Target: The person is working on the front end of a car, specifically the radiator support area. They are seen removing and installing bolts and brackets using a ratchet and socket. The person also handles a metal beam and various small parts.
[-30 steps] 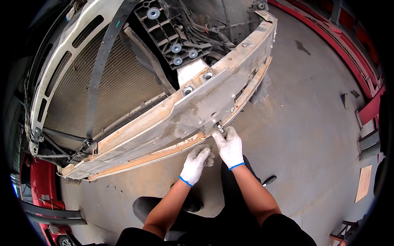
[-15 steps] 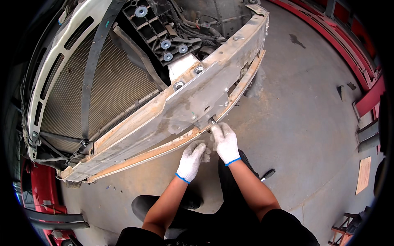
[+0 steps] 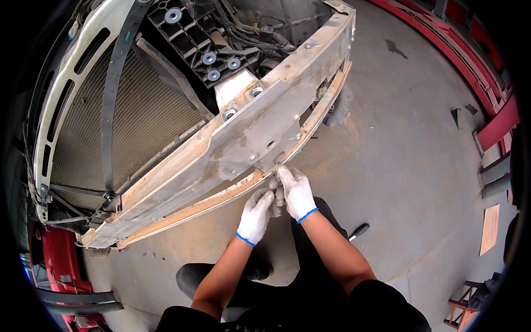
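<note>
My gloved right hand (image 3: 297, 195) is at the lower edge of the car's grey bumper beam (image 3: 249, 133), its thumb and fingers pinched together near a small notch in the metal. Whatever it grips is hidden by the glove. Just to its left, below the beam's dusty lower lip (image 3: 232, 195), my gloved left hand (image 3: 257, 214) is closed with fingers curled, and its fingertips almost meet the right hand. I cannot make out what it holds. Both gloves are white knit with blue cuffs.
A radiator (image 3: 83, 133) and a black plastic bracket (image 3: 199, 52) sit behind the beam. A black-handled tool (image 3: 360, 231) lies on the floor to the right. Red metal rails (image 3: 459, 61) and a cardboard piece (image 3: 489, 229) are further right; a red car part (image 3: 61, 254) stands left.
The small dark metal piece at my right fingertips no longer shows. My right hand has come slightly down and left, closer to my left fingers. The view has shifted a little.
</note>
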{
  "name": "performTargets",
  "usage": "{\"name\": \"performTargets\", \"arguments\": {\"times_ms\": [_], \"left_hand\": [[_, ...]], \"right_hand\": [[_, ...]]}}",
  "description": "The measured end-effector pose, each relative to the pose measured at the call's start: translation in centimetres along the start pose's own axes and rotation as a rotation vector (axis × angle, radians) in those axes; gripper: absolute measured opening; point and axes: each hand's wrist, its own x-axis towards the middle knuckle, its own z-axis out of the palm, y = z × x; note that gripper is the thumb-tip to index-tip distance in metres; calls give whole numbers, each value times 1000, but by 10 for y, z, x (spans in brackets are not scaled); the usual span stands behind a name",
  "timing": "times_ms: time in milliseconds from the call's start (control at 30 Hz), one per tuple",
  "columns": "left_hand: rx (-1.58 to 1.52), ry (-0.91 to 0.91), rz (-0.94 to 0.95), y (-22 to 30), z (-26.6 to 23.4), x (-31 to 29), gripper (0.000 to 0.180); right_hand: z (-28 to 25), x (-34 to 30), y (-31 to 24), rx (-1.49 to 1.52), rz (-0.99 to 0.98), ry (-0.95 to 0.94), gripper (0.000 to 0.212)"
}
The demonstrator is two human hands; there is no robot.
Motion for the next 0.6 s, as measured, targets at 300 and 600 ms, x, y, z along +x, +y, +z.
{"name": "performTargets", "arguments": {"times_ms": [300, 600], "left_hand": [[393, 68, 104, 20, 16, -10, 31], [-2, -26, 41, 20, 19, -7, 28]], "right_hand": [[-31, -39, -3, -1302, -513, -155, 38], [-33, -52, -6, -532, 8, -306, 37]]}}
